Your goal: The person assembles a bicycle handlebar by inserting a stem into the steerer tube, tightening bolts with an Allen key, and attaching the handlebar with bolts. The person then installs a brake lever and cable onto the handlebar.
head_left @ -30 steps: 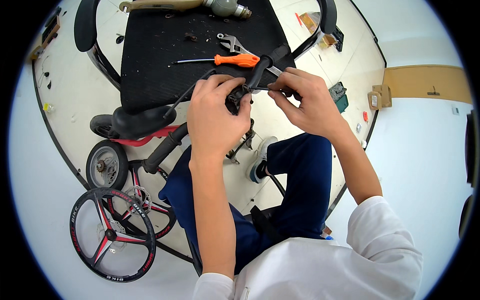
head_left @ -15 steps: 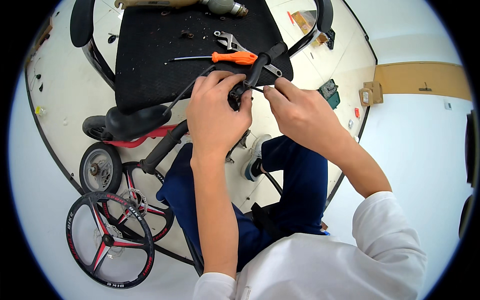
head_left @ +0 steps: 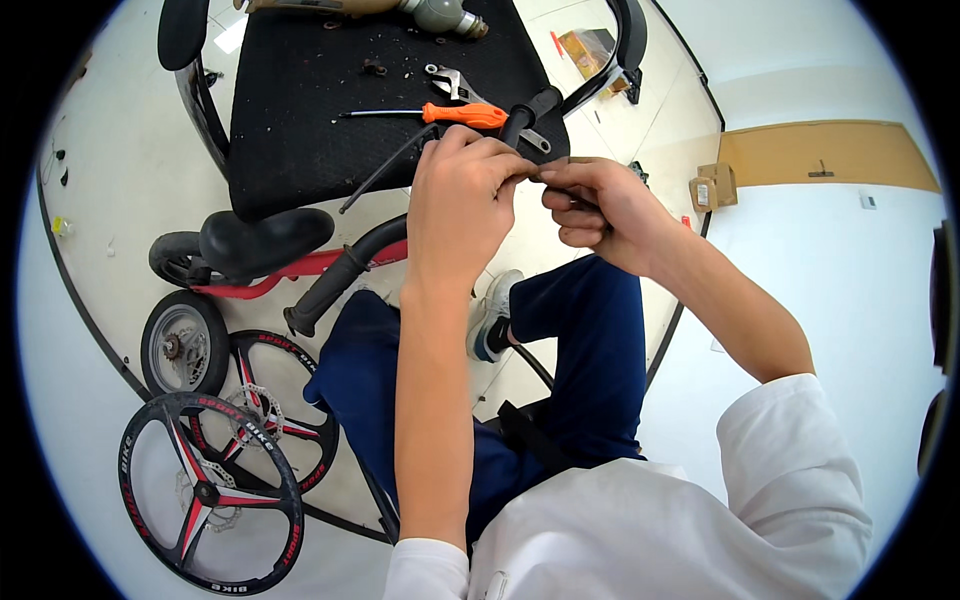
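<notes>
My left hand (head_left: 462, 200) and my right hand (head_left: 605, 205) meet fingertip to fingertip over the handlebar, both pinched; whatever small thing is between the tips is hidden. A thin dark rod (head_left: 582, 198) lies under the curled fingers of my right hand. Beside my left hand another long dark rod (head_left: 385, 172) slants down to the left; whether I hold it cannot be seen. Behind the fingers shows the black right handlebar grip (head_left: 530, 112). The left handlebar grip (head_left: 325, 292) sticks out over my thigh. My left hand hides the middle of the bar.
The black chair seat (head_left: 290, 120) bears an orange-handled screwdriver (head_left: 465, 115), an adjustable wrench (head_left: 462, 88) and small loose parts. Left of me are a red bike frame (head_left: 300, 268) with a black saddle (head_left: 265, 243), a small tyred wheel (head_left: 185, 345) and two spoked wheels (head_left: 205, 495). Cardboard boxes (head_left: 715, 187) stand right.
My right hand has drawn its thin rod away from the bar clamp and turned, fingers curling in. My left hand has left the clamp, its fingertips now at the right hand's.
</notes>
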Action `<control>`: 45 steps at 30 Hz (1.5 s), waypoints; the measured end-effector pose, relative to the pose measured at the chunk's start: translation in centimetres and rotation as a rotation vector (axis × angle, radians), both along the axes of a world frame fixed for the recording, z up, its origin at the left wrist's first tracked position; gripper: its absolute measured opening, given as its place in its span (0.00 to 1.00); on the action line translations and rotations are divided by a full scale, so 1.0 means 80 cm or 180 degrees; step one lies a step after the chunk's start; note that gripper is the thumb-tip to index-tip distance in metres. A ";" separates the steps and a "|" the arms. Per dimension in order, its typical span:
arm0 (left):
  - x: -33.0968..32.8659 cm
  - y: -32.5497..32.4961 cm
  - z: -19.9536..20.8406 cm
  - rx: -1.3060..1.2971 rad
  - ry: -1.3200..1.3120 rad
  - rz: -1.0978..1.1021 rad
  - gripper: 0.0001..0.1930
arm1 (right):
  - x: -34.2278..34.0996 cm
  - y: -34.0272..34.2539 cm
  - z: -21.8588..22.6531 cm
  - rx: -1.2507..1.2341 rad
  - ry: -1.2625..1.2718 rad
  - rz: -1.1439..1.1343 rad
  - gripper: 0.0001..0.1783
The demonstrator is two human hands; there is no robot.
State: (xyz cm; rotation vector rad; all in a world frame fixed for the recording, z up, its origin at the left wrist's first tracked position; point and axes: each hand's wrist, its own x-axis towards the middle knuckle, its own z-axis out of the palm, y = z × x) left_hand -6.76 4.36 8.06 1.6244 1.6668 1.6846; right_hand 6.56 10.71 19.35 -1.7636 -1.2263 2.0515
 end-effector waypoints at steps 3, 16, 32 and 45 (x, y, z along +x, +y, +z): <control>-0.001 0.000 -0.003 -0.0013 0.0065 0.0019 0.09 | 0.007 -0.005 0.012 0.1403 -0.0596 0.1114 0.15; 0.006 -0.001 0.006 0.0146 -0.0217 -0.0028 0.10 | 0.043 -0.021 0.013 0.0274 0.0524 -0.0138 0.15; 0.013 -0.007 0.001 0.0363 0.0214 0.0256 0.11 | 0.024 -0.030 0.034 0.2645 -0.0532 0.1377 0.09; 0.048 -0.017 -0.006 0.0566 0.0388 0.0780 0.15 | 0.057 -0.024 0.024 0.5177 -0.0724 0.3259 0.28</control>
